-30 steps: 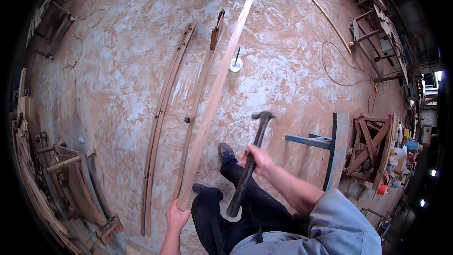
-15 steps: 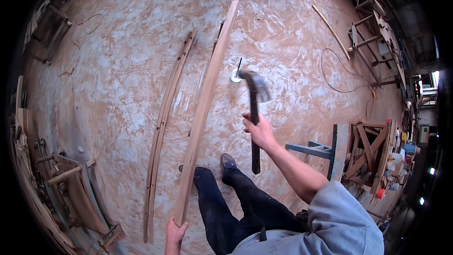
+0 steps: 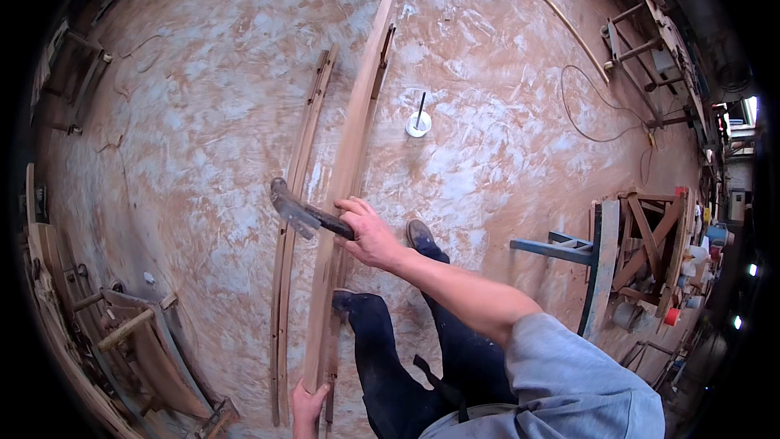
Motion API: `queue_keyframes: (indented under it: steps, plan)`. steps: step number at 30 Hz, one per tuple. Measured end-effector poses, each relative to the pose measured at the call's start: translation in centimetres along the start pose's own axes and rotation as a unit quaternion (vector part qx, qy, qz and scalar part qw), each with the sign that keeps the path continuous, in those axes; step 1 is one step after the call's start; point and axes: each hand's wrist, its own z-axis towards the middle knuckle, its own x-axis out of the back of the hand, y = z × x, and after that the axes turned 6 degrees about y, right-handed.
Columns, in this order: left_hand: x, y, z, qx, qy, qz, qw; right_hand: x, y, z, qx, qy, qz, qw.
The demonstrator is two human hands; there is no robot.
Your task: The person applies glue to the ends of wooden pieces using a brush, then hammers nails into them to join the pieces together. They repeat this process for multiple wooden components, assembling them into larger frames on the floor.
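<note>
A long, pale wooden board (image 3: 361, 106) runs from near me toward the far side. My left hand (image 3: 309, 406) is closed around its near end. Across the middle of the board lies my right hand (image 3: 370, 236), its fingers wrapped round a claw hammer (image 3: 296, 210) by the dark handle. The hammer's head points left, over a pair of narrow wooden strips (image 3: 302, 154). Its thumb side is at the board's right edge. Partly hidden below the board is another darker strip (image 3: 382, 69) with slots along it.
A white cup (image 3: 418, 125) with a dark stick in it stands right of the board. A blue metal stand (image 3: 597, 268) and wooden frames (image 3: 646, 244) are at the right. Boards on a trestle (image 3: 146, 341) occupy the lower left. A thin cable (image 3: 569, 118) curls at the upper right.
My right hand has swung left with the hammer, from beside the cup to across the board. The board has shifted against the strips, and my left hand still grips it.
</note>
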Motion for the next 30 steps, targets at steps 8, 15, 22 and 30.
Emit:
queue_keyframes:
  steps: [8,15,22,30]
  plan:
    - [-1.7,-3.0,2.9,-0.011,0.024,0.012,1.000,-0.5,3.3,2.4,-0.016,-0.007,0.050,0.999]
    - [-2.3,4.0,2.2,0.042,0.009,-0.026,0.999,0.7,4.7,3.2,-0.035,0.019,0.075,0.996]
    - [-2.9,2.8,3.0,0.064,0.002,-0.041,0.997,0.8,6.0,4.0,-0.032,0.053,0.102,0.993]
    - [-2.6,1.8,2.8,-0.002,0.045,0.038,0.998,0.7,6.4,3.5,-0.041,0.063,0.120,0.990]
